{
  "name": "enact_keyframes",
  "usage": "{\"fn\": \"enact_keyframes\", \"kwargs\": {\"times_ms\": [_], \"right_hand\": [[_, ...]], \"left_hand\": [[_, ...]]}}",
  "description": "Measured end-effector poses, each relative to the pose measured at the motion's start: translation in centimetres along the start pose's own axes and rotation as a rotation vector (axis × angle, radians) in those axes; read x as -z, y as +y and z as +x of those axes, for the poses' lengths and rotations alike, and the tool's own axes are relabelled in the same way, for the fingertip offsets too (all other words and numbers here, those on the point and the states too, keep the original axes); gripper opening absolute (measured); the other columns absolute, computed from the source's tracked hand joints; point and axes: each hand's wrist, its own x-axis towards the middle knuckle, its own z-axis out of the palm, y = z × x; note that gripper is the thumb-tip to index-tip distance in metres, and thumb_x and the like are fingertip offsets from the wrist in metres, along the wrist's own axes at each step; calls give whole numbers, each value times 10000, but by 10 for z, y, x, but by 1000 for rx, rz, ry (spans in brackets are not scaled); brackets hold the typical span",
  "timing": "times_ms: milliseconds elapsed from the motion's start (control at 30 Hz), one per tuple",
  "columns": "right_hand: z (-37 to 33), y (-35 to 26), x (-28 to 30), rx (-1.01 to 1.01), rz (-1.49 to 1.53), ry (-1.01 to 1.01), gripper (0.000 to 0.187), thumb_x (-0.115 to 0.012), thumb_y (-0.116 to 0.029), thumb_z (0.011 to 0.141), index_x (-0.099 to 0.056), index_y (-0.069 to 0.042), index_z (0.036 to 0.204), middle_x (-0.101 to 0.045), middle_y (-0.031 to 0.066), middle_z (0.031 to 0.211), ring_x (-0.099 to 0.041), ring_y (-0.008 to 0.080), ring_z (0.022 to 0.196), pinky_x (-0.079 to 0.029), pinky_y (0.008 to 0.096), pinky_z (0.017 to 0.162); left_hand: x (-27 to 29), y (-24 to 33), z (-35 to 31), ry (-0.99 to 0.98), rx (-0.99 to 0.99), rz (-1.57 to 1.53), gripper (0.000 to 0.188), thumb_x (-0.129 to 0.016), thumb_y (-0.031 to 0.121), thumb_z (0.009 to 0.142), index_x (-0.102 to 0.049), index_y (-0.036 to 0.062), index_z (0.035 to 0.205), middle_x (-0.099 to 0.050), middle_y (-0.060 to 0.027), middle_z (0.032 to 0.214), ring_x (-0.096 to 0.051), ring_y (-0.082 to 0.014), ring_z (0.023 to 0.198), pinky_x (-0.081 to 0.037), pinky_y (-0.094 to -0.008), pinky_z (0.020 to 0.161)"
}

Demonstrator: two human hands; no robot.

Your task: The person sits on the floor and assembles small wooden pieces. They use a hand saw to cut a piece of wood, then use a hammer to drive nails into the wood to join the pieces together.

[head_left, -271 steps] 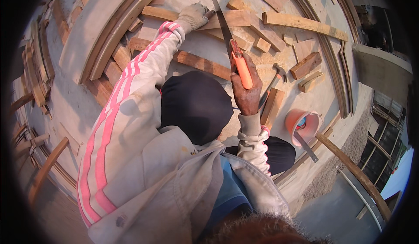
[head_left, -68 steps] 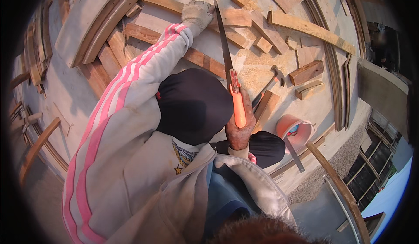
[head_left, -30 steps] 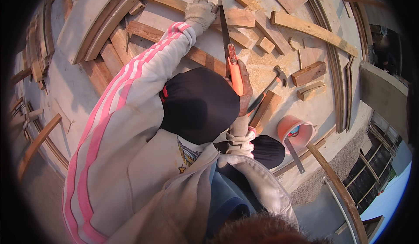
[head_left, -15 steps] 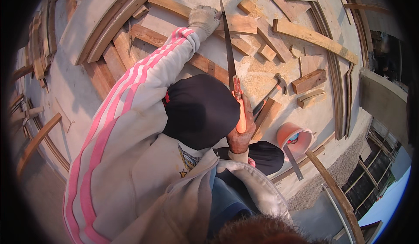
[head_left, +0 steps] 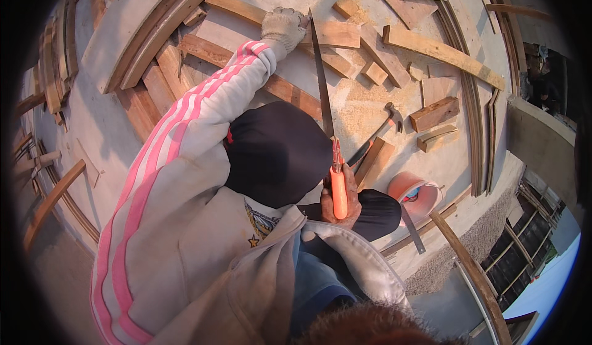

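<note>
Concrete floor (head_left: pixel 105 135) here is littered with offcuts and sawdust (head_left: pixel 364 107), hammer (head_left: pixel 392 118) and pink bucket (head_left: pixel 425 204) off to the right. The board (head_left: pixel 338 34) lies out front, propped across other lumber, probably for blade clearance. Gloved left hand (head_left: pixel 283 29) is curled over it, I'd guess to stop it shifting. Bare right hand (head_left: pixel 351 202) is wrapped round the orange-handled saw (head_left: pixel 339 192), whose blade crosses the board right beside the glove.
</note>
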Motion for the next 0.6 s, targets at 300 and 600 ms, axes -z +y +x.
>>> {"fn": "enact_keyframes", "kwargs": {"times_ms": [300,600], "right_hand": [[116,-15,-42,128,144,-112,622,-714,-66,932,-548,5,1528,-686,167,1406,-644,225,1293,-496,357,1104],[83,-16,-23,227,0,-63,617,-602,0,884,-575,-8,1500,-719,214,1348,-749,247,993,-575,323,909]], "left_hand": [[-5,1,5,-18,48,51,412,-545,457,1052,-807,140,1038,-779,-96,1088,-684,-325,1106,-521,-503,961],[7,-2,10,11,2,72,427,-536,473,1057,-816,151,1043,-784,-106,1090,-689,-335,1115,-524,-499,970]]}}
